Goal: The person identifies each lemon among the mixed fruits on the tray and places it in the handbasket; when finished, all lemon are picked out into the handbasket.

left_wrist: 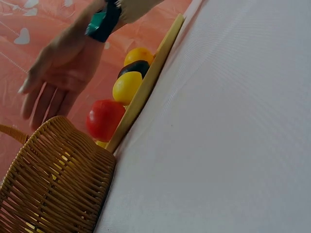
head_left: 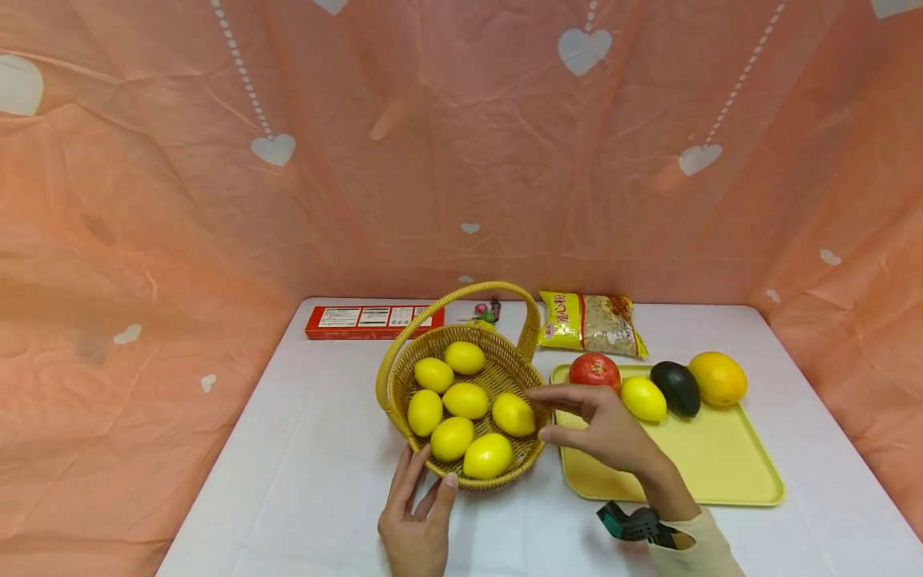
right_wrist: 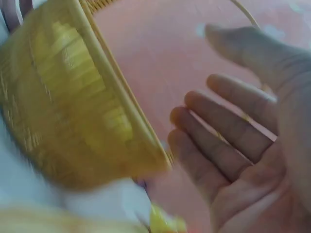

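A woven wicker basket (head_left: 530, 461) with an arched handle stands mid-table, holding several yellow lemons (head_left: 465, 401). My left hand (head_left: 417, 525) is at its front left, fingertips and thumb right at the rim; the left wrist view shows the basket's side but not this hand. Over the right rim reaches my right hand (head_left: 606, 425), thumb and fingers apart, fingertips close to the rightmost lemon (head_left: 513, 414). In the right wrist view that palm is bare, with the fingers spread beside the basket.
Right of the basket lies a yellow tray (head_left: 692, 465) with a pomegranate (head_left: 594, 370), another lemon (head_left: 644, 399), an avocado (head_left: 676, 389) and an orange fruit (head_left: 717, 378). Behind are a red box (head_left: 360, 322), small colourful items (head_left: 485, 314) and a yellow food bag (head_left: 593, 324).
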{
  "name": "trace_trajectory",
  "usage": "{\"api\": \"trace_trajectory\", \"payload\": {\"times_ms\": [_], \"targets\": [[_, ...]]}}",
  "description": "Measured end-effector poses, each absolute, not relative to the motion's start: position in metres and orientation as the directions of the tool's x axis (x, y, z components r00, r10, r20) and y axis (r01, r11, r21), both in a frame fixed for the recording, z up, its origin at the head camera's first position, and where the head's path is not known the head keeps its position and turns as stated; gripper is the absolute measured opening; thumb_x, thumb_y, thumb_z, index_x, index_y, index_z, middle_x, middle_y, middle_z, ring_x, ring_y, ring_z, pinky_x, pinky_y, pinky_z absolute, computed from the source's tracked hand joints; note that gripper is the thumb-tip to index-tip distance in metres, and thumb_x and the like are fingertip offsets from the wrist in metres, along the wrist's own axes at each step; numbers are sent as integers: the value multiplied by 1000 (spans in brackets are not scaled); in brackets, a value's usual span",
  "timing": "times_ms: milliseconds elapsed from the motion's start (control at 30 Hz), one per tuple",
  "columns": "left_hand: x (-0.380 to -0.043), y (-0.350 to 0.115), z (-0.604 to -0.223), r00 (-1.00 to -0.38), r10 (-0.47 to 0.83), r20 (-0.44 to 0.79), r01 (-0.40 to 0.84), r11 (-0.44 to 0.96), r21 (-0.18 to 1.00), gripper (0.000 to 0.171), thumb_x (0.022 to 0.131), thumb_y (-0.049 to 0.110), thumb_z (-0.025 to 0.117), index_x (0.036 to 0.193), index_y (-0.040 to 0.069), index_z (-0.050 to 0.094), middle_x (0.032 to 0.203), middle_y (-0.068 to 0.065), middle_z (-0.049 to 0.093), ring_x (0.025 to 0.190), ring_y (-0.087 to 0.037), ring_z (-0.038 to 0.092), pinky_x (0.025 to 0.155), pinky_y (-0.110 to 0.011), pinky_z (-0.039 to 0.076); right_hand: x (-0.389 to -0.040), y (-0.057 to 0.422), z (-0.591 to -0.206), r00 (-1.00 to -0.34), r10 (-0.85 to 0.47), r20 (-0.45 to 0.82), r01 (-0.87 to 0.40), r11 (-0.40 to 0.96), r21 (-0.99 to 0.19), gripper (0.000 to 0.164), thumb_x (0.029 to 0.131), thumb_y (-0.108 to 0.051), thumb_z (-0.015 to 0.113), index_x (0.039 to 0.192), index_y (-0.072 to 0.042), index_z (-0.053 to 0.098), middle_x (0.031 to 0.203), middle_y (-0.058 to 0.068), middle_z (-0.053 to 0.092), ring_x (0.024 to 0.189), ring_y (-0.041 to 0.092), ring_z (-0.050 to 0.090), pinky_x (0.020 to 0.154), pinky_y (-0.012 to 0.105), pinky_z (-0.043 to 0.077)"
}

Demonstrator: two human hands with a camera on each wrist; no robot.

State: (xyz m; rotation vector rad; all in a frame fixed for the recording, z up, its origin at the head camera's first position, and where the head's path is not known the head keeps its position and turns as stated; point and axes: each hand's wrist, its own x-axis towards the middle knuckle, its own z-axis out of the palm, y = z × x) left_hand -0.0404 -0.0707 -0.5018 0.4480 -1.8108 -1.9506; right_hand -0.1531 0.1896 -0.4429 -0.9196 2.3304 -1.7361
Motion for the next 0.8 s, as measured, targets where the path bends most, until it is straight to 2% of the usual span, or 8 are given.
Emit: {"api": "trace_trajectory", "payload": {"times_ms": [100,233,433,633,700,800], "targets": [[-40,-70,-502,-849,-525,64,99,-39,994,46,94,2,87,138,4,75,164,-22,52,133,-2,61,97,-23,63,-151,219,-447,-836,-455,306,-394,111,-912,43,97,9,76,140,6,69,139,17,75,129,18,72,112,24,57],[-40,-70,-503,-847,-528,68,99,-31,995,46,94,3,87,138,5,76,164,-22,53,132,-1,61,97,-23,63,-144,255,-453,-884,-343,316,-369,99,-924,44,98,15,71,142,13,64,140,7,76,128,10,72,107,24,60],[-40,-70,-503,-844,-531,77,109,-28,994,45,94,2,86,138,4,76,163,-23,53,132,-1,62,96,-23,63,-135,293,-461,-949,-148,277,-300,170,-939,44,100,13,70,144,16,61,137,-9,76,126,3,71,100,17,60],[-41,-71,-500,-848,-529,39,74,-45,996,46,94,5,88,138,6,76,164,-21,52,138,-16,62,97,-22,63,-138,306,-467,-954,-45,295,-294,317,-902,45,102,4,74,145,12,63,136,-17,74,125,-5,69,102,11,55],[-41,-71,-500,-848,-528,35,71,-47,996,46,94,5,88,138,6,76,165,-21,52,139,-19,61,97,-22,62,-141,306,-469,-958,-30,287,-276,380,-883,46,102,-1,77,145,10,64,138,-13,74,125,-9,66,102,9,54],[-41,-71,-500,-850,-526,37,71,-46,996,46,94,5,87,139,6,76,165,-21,52,138,-17,61,97,-22,63,-146,304,-470,-964,-18,264,-240,484,-842,48,101,-11,81,144,5,67,142,6,75,122,-19,61,101,4,50]]}}
